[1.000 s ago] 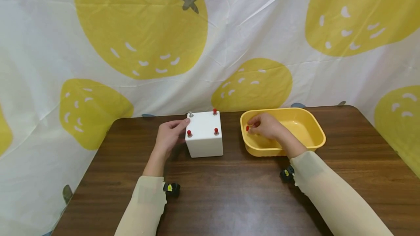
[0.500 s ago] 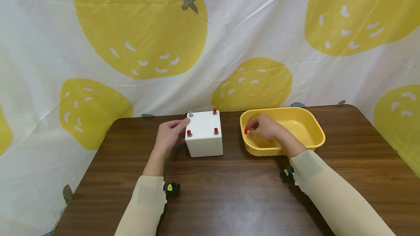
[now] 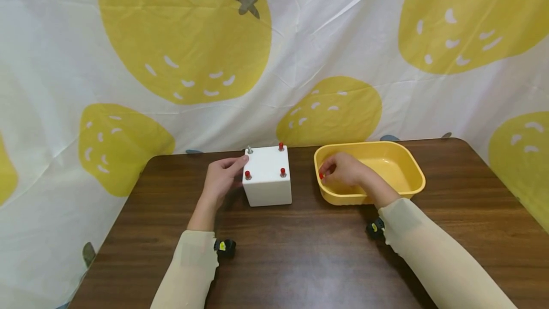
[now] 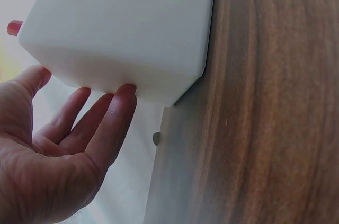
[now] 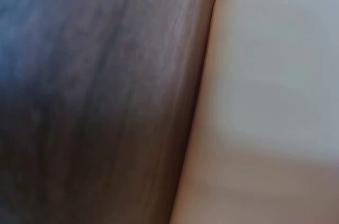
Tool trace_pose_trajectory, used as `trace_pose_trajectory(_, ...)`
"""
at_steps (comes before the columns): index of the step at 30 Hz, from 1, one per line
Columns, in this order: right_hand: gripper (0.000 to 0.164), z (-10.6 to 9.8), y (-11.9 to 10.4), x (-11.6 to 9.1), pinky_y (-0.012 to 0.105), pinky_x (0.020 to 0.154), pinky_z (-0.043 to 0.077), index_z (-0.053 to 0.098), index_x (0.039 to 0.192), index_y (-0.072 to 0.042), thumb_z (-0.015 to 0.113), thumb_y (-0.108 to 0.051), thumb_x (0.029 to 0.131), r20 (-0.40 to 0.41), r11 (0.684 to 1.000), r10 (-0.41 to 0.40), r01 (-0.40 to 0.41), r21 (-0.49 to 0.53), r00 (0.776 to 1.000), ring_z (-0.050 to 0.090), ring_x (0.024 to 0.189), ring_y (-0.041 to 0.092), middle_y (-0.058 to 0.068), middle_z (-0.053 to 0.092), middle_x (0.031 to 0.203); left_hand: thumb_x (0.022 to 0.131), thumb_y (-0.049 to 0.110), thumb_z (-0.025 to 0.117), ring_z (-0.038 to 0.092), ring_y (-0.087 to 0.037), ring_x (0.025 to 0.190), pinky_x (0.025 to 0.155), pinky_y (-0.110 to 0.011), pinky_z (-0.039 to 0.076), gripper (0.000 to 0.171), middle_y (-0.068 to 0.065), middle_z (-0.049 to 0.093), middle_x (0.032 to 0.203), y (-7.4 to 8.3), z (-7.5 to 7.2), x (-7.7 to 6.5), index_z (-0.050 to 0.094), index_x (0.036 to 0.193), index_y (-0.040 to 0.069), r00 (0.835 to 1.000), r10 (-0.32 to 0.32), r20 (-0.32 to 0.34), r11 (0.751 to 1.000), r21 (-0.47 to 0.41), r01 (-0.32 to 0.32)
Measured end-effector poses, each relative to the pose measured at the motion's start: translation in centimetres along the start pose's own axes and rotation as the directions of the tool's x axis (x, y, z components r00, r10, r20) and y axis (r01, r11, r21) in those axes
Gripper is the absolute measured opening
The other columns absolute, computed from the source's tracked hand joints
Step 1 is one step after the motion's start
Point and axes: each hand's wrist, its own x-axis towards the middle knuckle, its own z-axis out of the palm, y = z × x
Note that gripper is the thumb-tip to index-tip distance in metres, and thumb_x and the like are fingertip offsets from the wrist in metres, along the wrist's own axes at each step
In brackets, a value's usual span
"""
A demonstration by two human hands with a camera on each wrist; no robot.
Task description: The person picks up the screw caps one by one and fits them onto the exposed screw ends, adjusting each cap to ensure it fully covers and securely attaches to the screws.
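A white box (image 3: pixel 267 163) stands on the table with a metal bolt at each top corner. Red caps (image 3: pixel 282 171) cover three of the bolts; the far left bolt (image 3: pixel 250 149) is bare metal. My left hand (image 3: pixel 221 179) rests against the box's left side. In the left wrist view its fingertips (image 4: pixel 125 90) touch that side, and the thumb lies by the top edge. Inside the left end of a yellow basin (image 3: pixel 399 180), my right hand (image 3: pixel 345 169) pinches a small red cap (image 3: pixel 321 176). The right wrist view shows mostly the basin's outer wall (image 5: pixel 270 75), hiding the fingers.
The brown wooden table (image 3: pixel 296 252) carries the box and, to its right, the basin. Behind the table hangs a white cloth (image 3: pixel 206 123) with yellow fruit prints. Wood surface lies between box and basin.
The red cap in my right fingers has moved slightly down and left within the basin, and less of it shows now. My left hand and the box have stayed put.
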Motion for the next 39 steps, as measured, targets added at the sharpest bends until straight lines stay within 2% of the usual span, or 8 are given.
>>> trace_pose_trajectory(7,0.011,0.1,0.1,0.0,0.03,0.077,0.053,0.078,0.097,0.001,0.08,-0.001,0.086,0.008,0.999,-0.01,0.01,-0.032,1.0,0.063,0.082,0.016,0.003,0.072,0.086,0.097,0.05,0.077,0.07,-0.027,0.113,0.084,-0.039,0.064,0.058,-0.015,0.072,0.13,-0.1,0.0,0.1,0.073,0.132,0.003,1.0,0.004,0.003,1.0,-0.011,-0.004)
trace_pose_trajectory(13,0.011,0.1,0.0,0.0,0.031,0.077,0.053,0.076,0.094,0.0,0.08,0.002,0.084,0.016,0.996,-0.054,0.055,-0.066,0.998,0.062,0.082,0.018,0.004,0.071,0.086,0.097,0.05,0.077,0.07,-0.027,0.112,0.085,-0.039,0.064,0.058,-0.015,0.072,0.13,0.0,0.0,-0.1,0.073,0.132,0.004,1.0,0.006,0.004,1.0,-0.008,-0.006)
trace_pose_trajectory(20,0.013,0.0,0.0,0.0,0.033,0.077,0.051,0.072,0.092,-0.001,0.078,0.005,0.082,0.024,0.995,-0.078,0.079,-0.057,0.997,0.061,0.082,0.018,0.005,0.068,0.085,0.097,0.049,0.077,0.07,-0.025,0.109,0.085,-0.039,0.064,0.058,-0.015,0.072,0.128,0.0,0.1,-0.1,0.073,0.131,0.003,1.0,0.004,0.003,1.0,-0.027,-0.004)
trace_pose_trajectory(29,0.013,0.0,0.2,0.1,0.035,0.079,0.054,0.073,0.095,0.0,0.075,0.007,0.085,0.01,0.998,-0.059,0.059,-0.035,0.998,0.062,0.084,0.019,0.005,0.07,0.087,0.099,0.042,0.076,0.072,-0.023,0.104,0.082,-0.039,0.064,0.052,-0.017,0.073,0.126,0.1,0.3,-0.2,0.074,0.129,0.0,1.0,0.03,-0.001,0.999,-0.042,-0.03)
trace_pose_trajectory(39,0.01,-1.1,-0.7,0.0,0.035,0.078,0.053,0.074,0.096,-0.002,0.081,0.0,0.089,-0.016,0.994,-0.102,0.102,-0.035,0.995,0.062,0.084,0.02,0.003,0.071,0.088,0.098,0.043,0.078,0.072,-0.021,0.102,0.08,-0.036,0.064,0.054,-0.017,0.073,0.125,0.1,0.1,-0.1,0.074,0.129,-0.001,0.999,0.036,0.001,0.998,-0.055,-0.036)
